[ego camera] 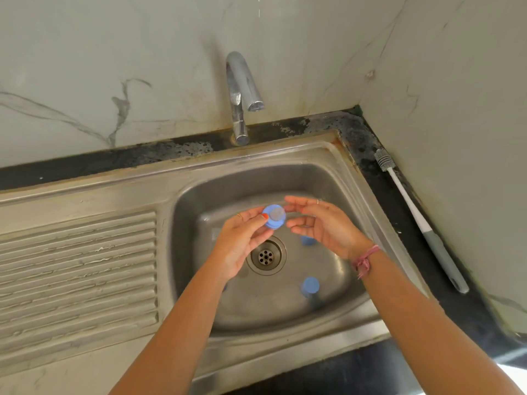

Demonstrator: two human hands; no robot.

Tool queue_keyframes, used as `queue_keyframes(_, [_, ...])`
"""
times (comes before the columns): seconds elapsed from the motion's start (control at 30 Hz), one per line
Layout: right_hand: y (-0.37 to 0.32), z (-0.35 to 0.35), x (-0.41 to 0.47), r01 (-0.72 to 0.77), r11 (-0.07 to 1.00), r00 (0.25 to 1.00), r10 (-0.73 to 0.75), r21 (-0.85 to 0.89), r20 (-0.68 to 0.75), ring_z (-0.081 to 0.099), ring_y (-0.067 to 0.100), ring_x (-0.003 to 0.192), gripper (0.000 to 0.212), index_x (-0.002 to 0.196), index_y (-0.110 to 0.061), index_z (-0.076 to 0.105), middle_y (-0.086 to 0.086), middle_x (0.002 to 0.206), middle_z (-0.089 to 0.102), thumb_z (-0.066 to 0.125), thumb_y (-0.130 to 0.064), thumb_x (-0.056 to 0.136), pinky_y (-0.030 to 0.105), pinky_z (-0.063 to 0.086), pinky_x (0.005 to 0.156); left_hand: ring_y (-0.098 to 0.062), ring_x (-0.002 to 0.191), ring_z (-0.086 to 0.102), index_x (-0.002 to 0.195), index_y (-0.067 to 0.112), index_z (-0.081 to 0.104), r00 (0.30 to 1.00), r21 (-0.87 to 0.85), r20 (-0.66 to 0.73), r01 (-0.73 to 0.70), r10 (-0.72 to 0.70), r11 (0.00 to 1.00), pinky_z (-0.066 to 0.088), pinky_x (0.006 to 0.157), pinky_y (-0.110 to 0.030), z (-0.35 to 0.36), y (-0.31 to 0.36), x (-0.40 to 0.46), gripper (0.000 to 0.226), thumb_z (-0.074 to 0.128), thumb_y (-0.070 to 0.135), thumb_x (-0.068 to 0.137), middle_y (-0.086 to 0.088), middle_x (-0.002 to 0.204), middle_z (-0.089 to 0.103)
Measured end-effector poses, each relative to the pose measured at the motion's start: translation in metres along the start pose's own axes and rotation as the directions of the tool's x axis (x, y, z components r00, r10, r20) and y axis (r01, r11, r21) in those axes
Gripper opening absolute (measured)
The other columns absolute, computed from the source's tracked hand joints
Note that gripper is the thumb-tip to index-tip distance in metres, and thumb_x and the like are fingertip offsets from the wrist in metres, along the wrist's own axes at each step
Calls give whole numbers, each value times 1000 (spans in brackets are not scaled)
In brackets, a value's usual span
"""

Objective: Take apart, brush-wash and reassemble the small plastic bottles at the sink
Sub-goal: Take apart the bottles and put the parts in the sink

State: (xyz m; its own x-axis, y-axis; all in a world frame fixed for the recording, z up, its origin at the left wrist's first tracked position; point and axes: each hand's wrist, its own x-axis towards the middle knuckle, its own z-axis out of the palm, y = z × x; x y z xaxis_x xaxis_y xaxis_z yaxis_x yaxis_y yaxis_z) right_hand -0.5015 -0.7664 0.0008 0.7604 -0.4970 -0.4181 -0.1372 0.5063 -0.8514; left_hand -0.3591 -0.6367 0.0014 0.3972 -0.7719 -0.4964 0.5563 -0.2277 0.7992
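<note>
Head view: over the stainless-steel sink basin, I see the left hand pinching a small blue plastic bottle with a grey round face between thumb and fingers, held above the round metal drain. My right hand sits just beside the bottle, fingers loosely spread and grasping nothing, a pink thread band on its wrist. Two more blue plastic pieces lie in the basin: one partly hidden under the right hand, another nearer the front wall. A white-and-grey long-handled bottle brush lies on the dark counter right of the sink, well apart from both hands. The chrome tap stands behind the basin.
</note>
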Motion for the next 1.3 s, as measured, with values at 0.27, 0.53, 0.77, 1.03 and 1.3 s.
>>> queue_keyframes(0.27, [19,21,-18,-80,997,993,81,-20,81,66,13,87,29,113,-14,68,4,99,71,64,-23,86,27,56,77,-17,109,66,124,9,62,995,206,71,-83,70,975,51,99,-29,-5,1,-37,29,58,9,96,-7,115,70])
queue_keyframes(0.53, [23,37,-19,-32,982,993,52,-188,103,62,24,117,35,130,-9,58,15,125,64,59,-16,95,38,45,106,-18,99,70,105,31,74,988,409,5,-144,156,901,53,96,-38,-12,1,-48,37,81,44,71,1,103,74])
queue_keyframes(0.77, [37,56,-15,84,952,995,-94,-294,-20,64,25,107,18,110,-23,68,15,116,68,58,-17,96,50,43,106,-8,86,72,105,20,74,957,468,-123,-179,264,866,56,89,-34,-11,-6,-46,25,77,21,81,2,95,75])
queue_keyframes(1.03, [44,72,-10,75,893,970,-169,-444,-176,65,30,104,17,110,-15,66,6,104,72,54,-17,98,42,51,96,-11,82,73,107,16,72,946,446,-166,-179,278,877,58,85,-34,-11,-10,-43,24,73,15,83,0,94,74])
queue_keyframes(1.3, [45,79,-9,102,846,936,-260,-524,-238,69,16,91,11,102,-19,65,-1,95,72,62,-18,91,34,56,85,-4,75,71,111,11,66,943,476,-174,-173,285,862,58,69,-19,-4,-5,-48,22,62,8,90,0,98,69])
